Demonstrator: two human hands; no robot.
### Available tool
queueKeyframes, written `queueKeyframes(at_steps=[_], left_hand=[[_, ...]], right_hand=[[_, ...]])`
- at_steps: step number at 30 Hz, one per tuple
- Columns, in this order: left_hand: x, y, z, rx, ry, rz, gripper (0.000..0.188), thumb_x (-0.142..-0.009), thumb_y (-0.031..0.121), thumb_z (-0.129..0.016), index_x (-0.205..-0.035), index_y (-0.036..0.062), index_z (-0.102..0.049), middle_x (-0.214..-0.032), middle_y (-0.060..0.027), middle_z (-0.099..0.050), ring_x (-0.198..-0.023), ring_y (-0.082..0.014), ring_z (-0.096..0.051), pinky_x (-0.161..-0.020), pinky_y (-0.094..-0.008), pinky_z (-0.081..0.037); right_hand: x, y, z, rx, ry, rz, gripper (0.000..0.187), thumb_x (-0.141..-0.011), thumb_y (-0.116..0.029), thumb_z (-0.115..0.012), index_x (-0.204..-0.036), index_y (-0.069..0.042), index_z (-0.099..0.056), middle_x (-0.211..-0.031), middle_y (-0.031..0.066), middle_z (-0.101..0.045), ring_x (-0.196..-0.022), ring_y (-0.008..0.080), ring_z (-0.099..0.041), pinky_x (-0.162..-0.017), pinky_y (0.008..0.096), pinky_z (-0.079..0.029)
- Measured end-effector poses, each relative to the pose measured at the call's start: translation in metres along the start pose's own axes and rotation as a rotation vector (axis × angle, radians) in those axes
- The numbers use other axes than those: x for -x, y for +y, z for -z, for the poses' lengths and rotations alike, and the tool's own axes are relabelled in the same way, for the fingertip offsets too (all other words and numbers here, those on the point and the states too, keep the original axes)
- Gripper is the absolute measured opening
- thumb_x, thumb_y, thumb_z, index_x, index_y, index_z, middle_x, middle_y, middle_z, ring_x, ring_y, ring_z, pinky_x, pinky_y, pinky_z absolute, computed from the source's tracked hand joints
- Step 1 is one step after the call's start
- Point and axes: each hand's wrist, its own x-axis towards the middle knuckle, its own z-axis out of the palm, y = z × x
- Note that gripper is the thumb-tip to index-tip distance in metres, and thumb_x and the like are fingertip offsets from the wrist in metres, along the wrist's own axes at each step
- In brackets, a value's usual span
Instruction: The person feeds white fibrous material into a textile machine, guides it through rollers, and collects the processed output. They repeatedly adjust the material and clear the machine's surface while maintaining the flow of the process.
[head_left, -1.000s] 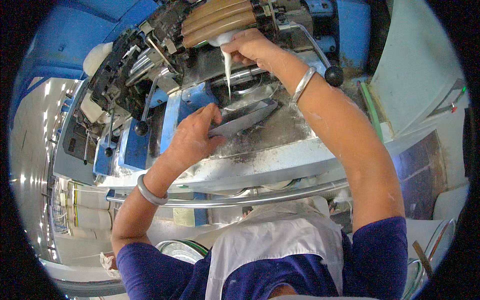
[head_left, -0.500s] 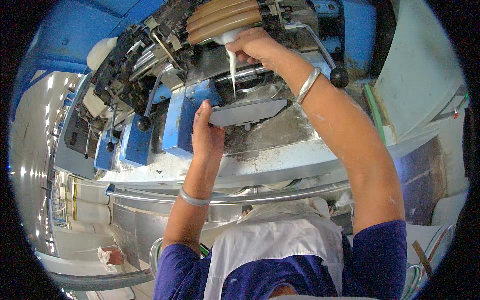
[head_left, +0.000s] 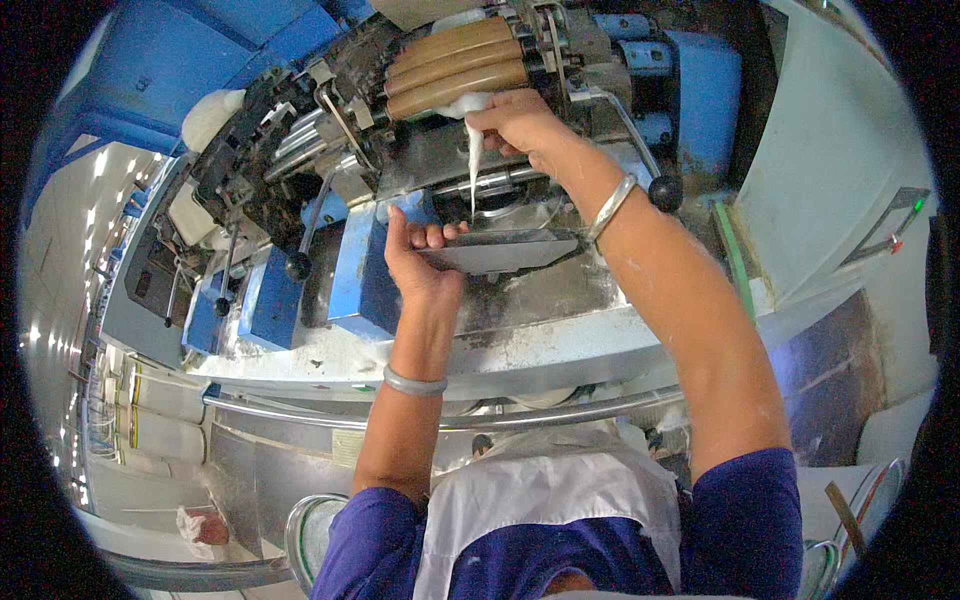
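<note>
My right hand pinches a tuft of white fibre in front of brown rollers. From these fingers the strand hangs down and thins to a point just above a flat grey plate. My left hand grips this plate by its left end, thumb raised and fingertips showing over the far edge. The plate is tilted, held above the machine's dark bed. More white fibre lies along the front roller, beside my right fingers. Part of that hand's grip is hidden.
Blue blocks stand on the machine left of my left hand. A lever with a black ball knob rises close to my right forearm. Another black knob is farther left. A metal rail runs along the machine's front.
My left fingers have come up over the plate's far edge, and the plate has tipped, showing less of its face. My right hand still holds the fibre. The whole view has shifted slightly.
</note>
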Motion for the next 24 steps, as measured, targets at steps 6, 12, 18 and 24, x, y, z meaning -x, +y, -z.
queueKeyframes(at_steps=[6, 12, 18, 24], left_hand=[[-0.005, 0.022, -0.016, 0.097, 0.029, 0.003, 0.052, -0.090, 0.042, -0.060, -0.057, 0.0136, -0.033, -0.051, -0.0050, -0.037, -0.057, -0.0253, -0.045, -0.079, -0.0467, -0.045], [-0.011, 0.026, -0.031, 0.049, 0.046, 0.012, 0.049, -0.090, 0.039, -0.062, -0.059, 0.0144, -0.032, -0.052, -0.0048, -0.037, -0.056, -0.0251, -0.044, -0.079, -0.0468, -0.045], [-0.025, 0.029, -0.047, 0.073, 0.029, 0.007, 0.047, -0.088, 0.034, -0.063, -0.056, 0.0145, -0.034, -0.051, -0.0050, -0.040, -0.056, -0.0261, -0.047, -0.080, -0.0498, -0.047], [-0.041, 0.027, -0.062, 0.012, 0.046, 0.017, 0.048, -0.088, 0.034, -0.063, -0.056, 0.0146, -0.032, -0.052, -0.0050, -0.036, -0.055, -0.0260, -0.044, -0.080, -0.0493, -0.046]], right_hand=[[0.001, -0.005, 0.001, -0.022, 0.033, 0.041, 0.016, -0.084, -0.023, -0.069, -0.089, -0.007, -0.069, -0.078, 0.0001, -0.068, -0.064, 0.0065, -0.060, -0.051, 0.0222, -0.043], [-0.002, 0.002, -0.003, -0.168, 0.129, 0.215, 0.014, -0.083, -0.016, -0.068, -0.082, -0.002, -0.068, -0.070, 0.0048, -0.065, -0.055, 0.0116, -0.058, -0.046, 0.0247, -0.043], [-0.007, 0.004, 0.002, -0.044, 0.049, 0.190, 0.015, -0.085, -0.022, -0.069, -0.085, -0.007, -0.068, -0.075, -0.0004, -0.067, -0.062, 0.0073, -0.059, -0.050, 0.0221, -0.042], [-0.004, 0.002, 0.002, -0.063, 0.095, 0.205, 0.016, -0.081, -0.018, -0.071, -0.084, -0.002, -0.069, -0.071, 0.0050, -0.066, -0.055, 0.0128, -0.059, -0.047, 0.0258, -0.045]])
